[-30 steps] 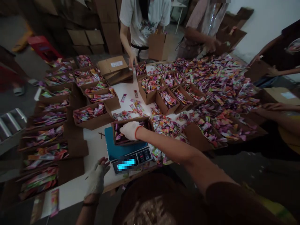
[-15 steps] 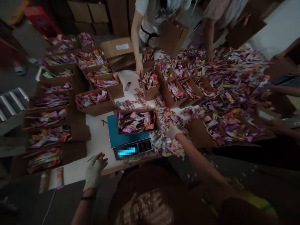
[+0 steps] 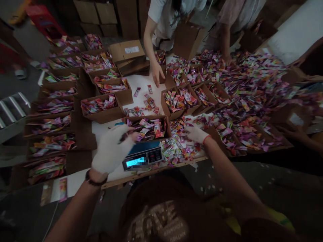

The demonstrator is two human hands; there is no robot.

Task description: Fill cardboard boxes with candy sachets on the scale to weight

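Note:
A brown cardboard box (image 3: 165, 126) full of colourful sachets sits on a blue scale (image 3: 142, 155) near the table's front edge. My left hand (image 3: 112, 148), in a white glove, is raised over the scale's left side, its fingertips at the box's left end; whether it grips the box is unclear. My right hand (image 3: 195, 132), also gloved, rests on the loose sachets (image 3: 176, 148) heaped just right of the box, fingers curled among them.
Several open boxes of sachets (image 3: 101, 107) fill the table's left side and middle. A large loose pile (image 3: 252, 90) covers the right. Other people stand across the table; one person's hand (image 3: 157, 72) presses on the white tabletop (image 3: 141, 85). A closed carton (image 3: 126, 50) sits behind.
My left hand rose from the table's front edge up to the box's left end. My right hand left the box, moved right onto the loose sachets, then shifted slightly up.

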